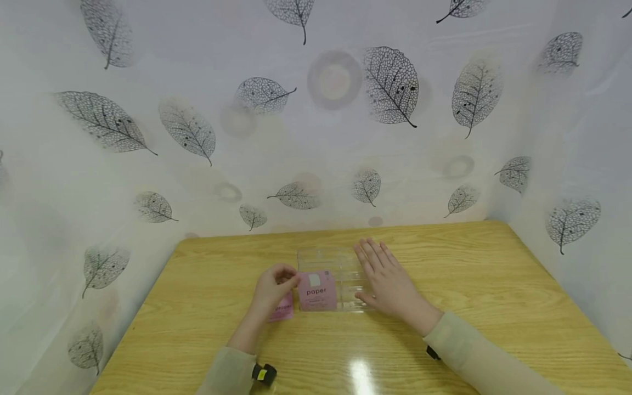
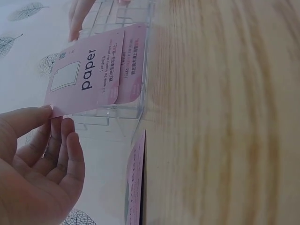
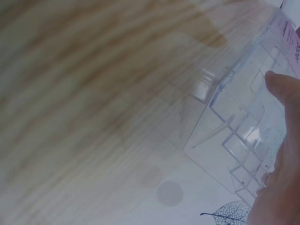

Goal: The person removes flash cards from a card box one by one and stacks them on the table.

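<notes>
A pale sheet [image 1: 336, 145] with net-veined leaves backs the wood-grained surface [image 1: 197, 307]. At lower centre, the left hand [image 1: 273, 286] pinches a pink card [image 1: 318, 302] reading "paper" at a clear plastic rack [image 1: 349, 291], a second card [image 1: 282, 311] just left; the right hand [image 1: 392, 282] lies straight-fingered over the rack's right side.

Soft, even light fills the head view, with one bright white glare on the near part of the worktop [image 1: 197, 307]. There the small print on the pink card [image 1: 316, 299] is too soft to read. Both wrist views are dimmer and hazy, the wood grain smeared out of focus; small highlights glint off the clear plastic holder [image 3: 241, 117].
</notes>
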Tool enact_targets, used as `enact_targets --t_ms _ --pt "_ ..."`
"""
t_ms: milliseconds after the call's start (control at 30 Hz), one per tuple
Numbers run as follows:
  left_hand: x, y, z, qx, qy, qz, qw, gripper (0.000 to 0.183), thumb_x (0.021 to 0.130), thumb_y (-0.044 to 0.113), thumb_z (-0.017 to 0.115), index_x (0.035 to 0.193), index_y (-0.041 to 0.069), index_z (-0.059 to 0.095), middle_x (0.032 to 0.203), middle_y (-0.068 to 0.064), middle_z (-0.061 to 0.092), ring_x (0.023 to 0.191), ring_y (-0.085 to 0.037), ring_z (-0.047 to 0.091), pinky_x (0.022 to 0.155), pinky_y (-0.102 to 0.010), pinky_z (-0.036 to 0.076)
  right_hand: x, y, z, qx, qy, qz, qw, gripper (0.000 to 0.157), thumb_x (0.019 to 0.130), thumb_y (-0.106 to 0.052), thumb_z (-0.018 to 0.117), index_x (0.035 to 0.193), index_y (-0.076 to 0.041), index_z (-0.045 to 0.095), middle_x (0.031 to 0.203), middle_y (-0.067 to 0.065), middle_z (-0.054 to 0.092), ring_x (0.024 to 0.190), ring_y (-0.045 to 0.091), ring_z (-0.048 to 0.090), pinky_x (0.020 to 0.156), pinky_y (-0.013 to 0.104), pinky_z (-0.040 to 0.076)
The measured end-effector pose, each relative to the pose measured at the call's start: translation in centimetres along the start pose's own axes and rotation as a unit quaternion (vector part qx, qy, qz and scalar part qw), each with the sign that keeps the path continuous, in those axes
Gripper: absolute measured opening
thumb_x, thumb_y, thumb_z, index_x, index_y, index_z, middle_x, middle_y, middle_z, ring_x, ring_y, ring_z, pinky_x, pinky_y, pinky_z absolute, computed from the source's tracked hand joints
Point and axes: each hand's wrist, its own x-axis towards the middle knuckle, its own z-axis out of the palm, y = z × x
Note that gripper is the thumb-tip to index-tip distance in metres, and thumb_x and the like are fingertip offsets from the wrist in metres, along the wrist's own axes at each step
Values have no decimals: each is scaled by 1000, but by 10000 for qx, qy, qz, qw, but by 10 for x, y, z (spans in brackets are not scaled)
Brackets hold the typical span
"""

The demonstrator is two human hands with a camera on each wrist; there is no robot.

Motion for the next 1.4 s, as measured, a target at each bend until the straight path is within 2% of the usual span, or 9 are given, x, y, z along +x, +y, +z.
enact_targets --t_ms 333,733,1100,1400 --pt "-1 5 -2 -60 -11 -29 10000 13 99 8 74 107 -2 72 99 -14 75 82 -11 62 68 -18 53 0 0 0 -58 -12 6 10000 112 91 -68 70 166 2 22 175 23 19 163 41 24 134 54 20" --pt "-1 8 -4 -172 -43 31 9998 10 99 7 74 105 -1 73 98 -11 75 83 -10 64 73 -18 54 1 1 2 -21 -64 31 10000 114 91 -68 70 167 1 21 175 23 18 162 41 24 134 54 19" --pt "-1 9 -5 -333 -35 92 9994 8 99 5 73 104 -1 73 93 -11 74 82 -12 65 71 -18 54 1 0 2 -9 -106 37 9999 113 92 -68 69 167 1 20 176 23 17 163 42 23 134 54 19" --pt "-3 12 -9 -463 -9 52 9989 8 99 5 73 105 0 72 94 -11 74 83 -13 66 73 -23 56 0 1 4 120 48 2 9999 113 91 -65 71 167 1 20 175 23 20 162 43 24 134 55 19"
